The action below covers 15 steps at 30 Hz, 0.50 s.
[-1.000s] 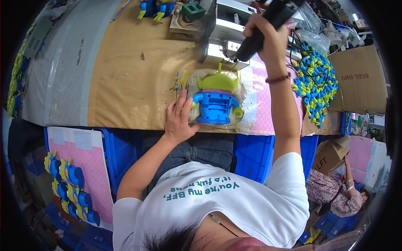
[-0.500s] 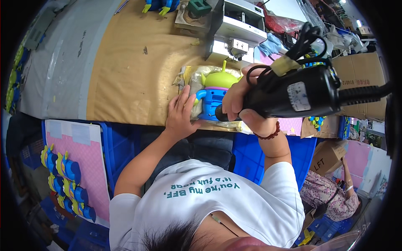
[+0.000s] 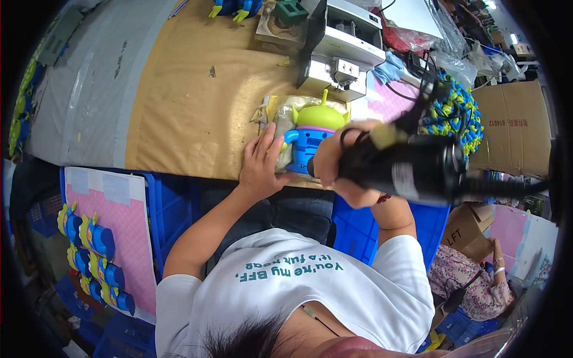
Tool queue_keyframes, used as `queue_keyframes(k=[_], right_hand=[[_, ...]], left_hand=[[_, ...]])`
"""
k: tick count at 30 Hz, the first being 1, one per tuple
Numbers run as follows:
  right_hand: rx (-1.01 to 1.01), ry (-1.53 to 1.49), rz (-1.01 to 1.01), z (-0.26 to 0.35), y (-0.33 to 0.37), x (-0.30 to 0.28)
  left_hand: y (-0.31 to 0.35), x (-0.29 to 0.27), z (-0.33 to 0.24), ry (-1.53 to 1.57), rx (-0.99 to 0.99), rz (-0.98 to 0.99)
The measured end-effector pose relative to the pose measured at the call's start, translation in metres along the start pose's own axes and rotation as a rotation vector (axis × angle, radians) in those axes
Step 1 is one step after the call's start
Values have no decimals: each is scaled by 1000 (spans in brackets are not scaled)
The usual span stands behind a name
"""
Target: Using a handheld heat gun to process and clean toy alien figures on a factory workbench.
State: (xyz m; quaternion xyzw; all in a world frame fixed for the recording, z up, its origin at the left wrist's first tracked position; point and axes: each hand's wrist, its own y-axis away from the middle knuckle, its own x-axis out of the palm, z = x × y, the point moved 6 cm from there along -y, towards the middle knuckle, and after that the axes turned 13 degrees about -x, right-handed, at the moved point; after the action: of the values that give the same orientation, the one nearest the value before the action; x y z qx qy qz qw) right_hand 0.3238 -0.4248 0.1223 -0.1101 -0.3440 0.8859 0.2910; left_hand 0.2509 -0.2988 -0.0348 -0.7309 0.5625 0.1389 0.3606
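Note:
A toy figure [image 3: 309,142] with a green head, a single antenna and a blue body lies on a padded holder [image 3: 271,109] near the table's front edge. My left hand [image 3: 260,160] rests flat at its left side, fingers stretched out, the fingertips by the toy's blue arm. In my right hand [image 3: 340,164] is a black electric screwdriver [image 3: 412,170], gripped near its front end. Its tip points left toward the lower part of the blue body; whether it touches a screw is hidden by my fingers. The screwdriver is blurred.
A white machine [image 3: 346,45] stands behind the holder, with a green block [image 3: 290,11] to its left. Many blue and green toy parts [image 3: 456,116] are heaped at right beside a cardboard box [image 3: 507,125]. Toy pieces [image 3: 101,238] line a pink board at left. A person [image 3: 465,283] is at lower right.
My right hand and the screwdriver have dropped slightly toward me, uncovering the heap of parts behind. My left hand keeps its place by the toy. The view has shifted slightly.

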Motion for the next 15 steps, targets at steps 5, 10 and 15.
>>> queue_keyframes(k=[5,10,15], right_hand=[[-154,-47,110,-2,3,10],[-25,-76,101,-11,13,8],[-165,-169,217,3,-20,22]], left_hand=[[0,0,-1,6,-18,-7],[1,-2,-2,2,-28,10],[4,-3,-1,-7,-41,33]])
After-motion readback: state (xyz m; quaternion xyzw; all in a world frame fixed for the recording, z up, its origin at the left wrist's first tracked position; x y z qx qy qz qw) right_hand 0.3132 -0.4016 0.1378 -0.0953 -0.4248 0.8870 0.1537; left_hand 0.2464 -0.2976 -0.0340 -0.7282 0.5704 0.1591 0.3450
